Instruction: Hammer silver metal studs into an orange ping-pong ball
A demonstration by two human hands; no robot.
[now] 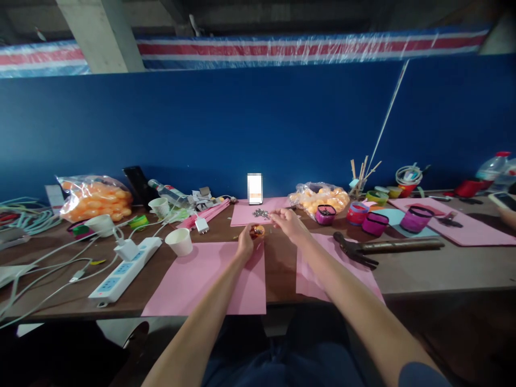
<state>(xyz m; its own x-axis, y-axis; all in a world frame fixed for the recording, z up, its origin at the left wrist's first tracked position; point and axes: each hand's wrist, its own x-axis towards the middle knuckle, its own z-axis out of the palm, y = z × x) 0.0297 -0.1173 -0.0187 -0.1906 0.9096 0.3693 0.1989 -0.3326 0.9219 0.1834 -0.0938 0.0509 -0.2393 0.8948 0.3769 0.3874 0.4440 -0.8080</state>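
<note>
My left hand (pixel 245 243) is closed around a small, shiny orange round piece (pixel 258 230), just above the table's middle. Beside it, my right hand (pixel 287 221) has its thumb and fingers pinched together; whatever is between them is too small to name. Its fingertips are at the right edge of a pile of small silvery metal parts (pixel 260 214). That pile lies on a pink sheet (pixel 238 216) in front of an upright phone (pixel 255 189) with a lit screen. Under my left forearm lies a larger pink sheet (pixel 201 274).
Left are a power strip (pixel 127 271) with white cables, a paper cup (pixel 179 242) and a bag of orange pieces (pixel 94 199). To the right are another such bag (pixel 320 196), purple containers (pixel 375 223) and a hammer (pixel 395 246). Another person's hand (pixel 507 216) shows far right.
</note>
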